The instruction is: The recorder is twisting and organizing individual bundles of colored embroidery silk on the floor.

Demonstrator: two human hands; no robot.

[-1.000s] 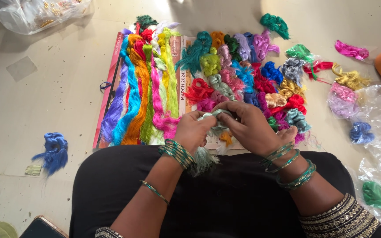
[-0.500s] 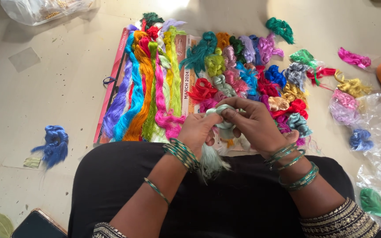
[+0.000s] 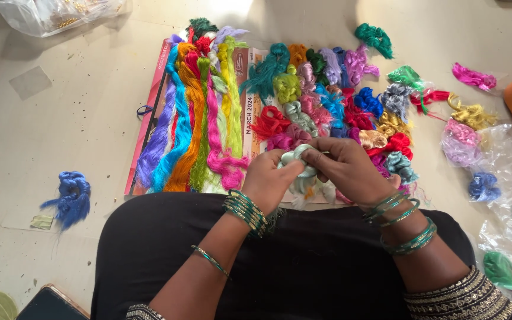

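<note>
Pale green thread bundle [image 3: 296, 159]: pinched between left hand [image 3: 268, 181] and right hand [image 3: 345, 169], both closed on it, just below the calendar board [image 3: 245, 112]. Long coloured skeins [image 3: 194, 118] lay on the board; blue skein [image 3: 72, 195] on floor, well left of it.

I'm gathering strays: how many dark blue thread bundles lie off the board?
2. One dark blue bundle lies on the floor left of the board; the other sits on clear plastic at right. Others may hide under plastic.
</note>
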